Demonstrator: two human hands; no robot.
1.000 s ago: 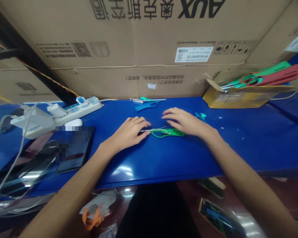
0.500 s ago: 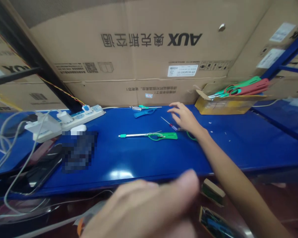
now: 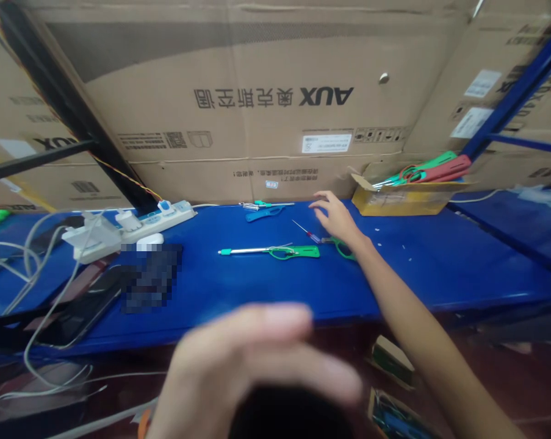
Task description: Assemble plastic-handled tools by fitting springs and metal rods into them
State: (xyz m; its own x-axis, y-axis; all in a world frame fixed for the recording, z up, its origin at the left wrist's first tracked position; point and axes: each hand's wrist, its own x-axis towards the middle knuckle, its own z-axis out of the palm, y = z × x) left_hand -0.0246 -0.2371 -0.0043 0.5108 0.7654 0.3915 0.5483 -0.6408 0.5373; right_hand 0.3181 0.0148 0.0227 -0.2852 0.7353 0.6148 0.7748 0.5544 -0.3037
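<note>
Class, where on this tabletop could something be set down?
Bare: between the green-handled tool and the front edge; right of the right forearm, before the yellow carton, barring small scraps. Crowded: left, around power strip and cables; near the right hand and screwdriver.

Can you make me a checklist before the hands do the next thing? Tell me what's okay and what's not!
1. Green stick lighter lying flat on the blue table: ok.
2. Small screwdriver in plain sight, close to the right hand: ok.
3. Right hand's fingers apart, not closed around a tool: ok.
4. Left hand empty: cannot tell; it is blurry, close to the camera, and its inner side is hidden.
5. Green-handled tool fully in view: not ok; the right wrist seems to cover part of it.
6. Yellow cardboard box standing upright: ok.
</note>
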